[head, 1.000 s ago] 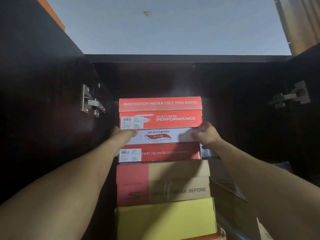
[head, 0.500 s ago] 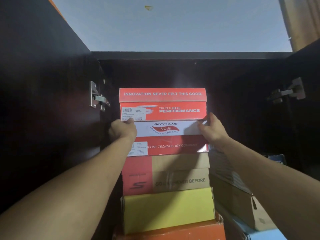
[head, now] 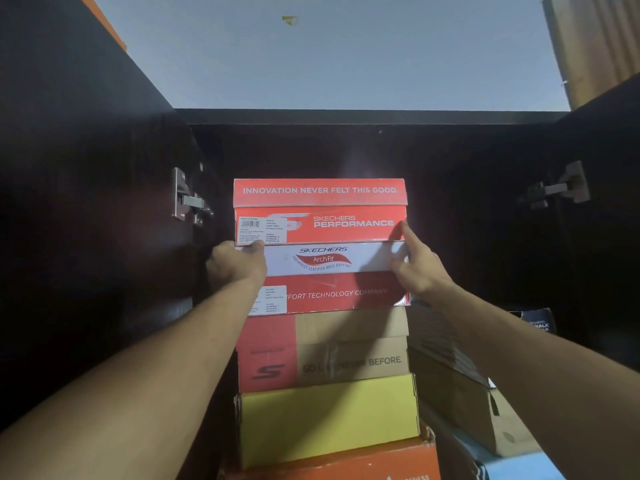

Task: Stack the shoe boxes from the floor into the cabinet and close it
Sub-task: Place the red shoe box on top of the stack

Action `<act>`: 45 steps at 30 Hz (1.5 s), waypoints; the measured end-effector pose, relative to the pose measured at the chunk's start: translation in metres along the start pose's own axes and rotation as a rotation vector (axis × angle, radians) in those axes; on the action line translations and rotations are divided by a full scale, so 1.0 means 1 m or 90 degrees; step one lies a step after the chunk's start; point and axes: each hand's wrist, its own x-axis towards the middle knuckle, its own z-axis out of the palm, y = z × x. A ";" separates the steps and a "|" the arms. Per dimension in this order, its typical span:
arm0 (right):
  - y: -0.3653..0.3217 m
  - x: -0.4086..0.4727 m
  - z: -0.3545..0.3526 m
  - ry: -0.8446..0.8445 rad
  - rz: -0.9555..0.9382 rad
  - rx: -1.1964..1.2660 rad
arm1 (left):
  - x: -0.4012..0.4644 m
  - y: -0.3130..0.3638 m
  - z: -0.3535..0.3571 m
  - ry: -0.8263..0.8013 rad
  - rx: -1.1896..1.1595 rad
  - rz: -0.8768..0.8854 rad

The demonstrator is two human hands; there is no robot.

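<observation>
We are looking up into a dark cabinet where a column of shoe boxes is standing in the middle, with shadowed room showing on both sides of it and a gap showing between the top box and the cabinet's upper edge. Our left hand is sitting at the left end of the white-lidded ArchFit box, fingers curled around its corner with the tips out of sight behind it, and our right hand is pressing against the right end, fingers mostly straight and close together, the index finger reaching up onto the corner of the red Performance box stacked on top. Below the ArchFit box a red and brown box, a yellow box and an orange box are continuing the stack, the orange one being cut off by the frame's lower edge. To the right, a second pile of boxes is lying partly hidden behind our right forearm, too dim to read. Metal hinges are showing on the left wall and the right wall. The top lid is reading "INNOVATION NEVER FELT THIS GOOD." over "SKECHERS PERFORMANCE"; the held box is reading "SKECHERS ArchFit" and "FORT TECHNOLOGY COMPANY", its start covered by a barcode label; the brown box is reading "NEVER BEFORE."
</observation>
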 end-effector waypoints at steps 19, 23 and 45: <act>-0.015 -0.095 -0.135 -0.014 0.133 -0.122 | -0.124 0.013 -0.009 -0.202 0.213 0.294; -0.022 -0.145 -0.185 -0.007 0.203 -0.202 | -0.186 0.024 -0.011 -0.425 0.153 0.251; 0.068 -0.399 -0.267 0.370 0.427 -0.267 | -0.510 -0.028 -0.020 -0.932 0.068 0.253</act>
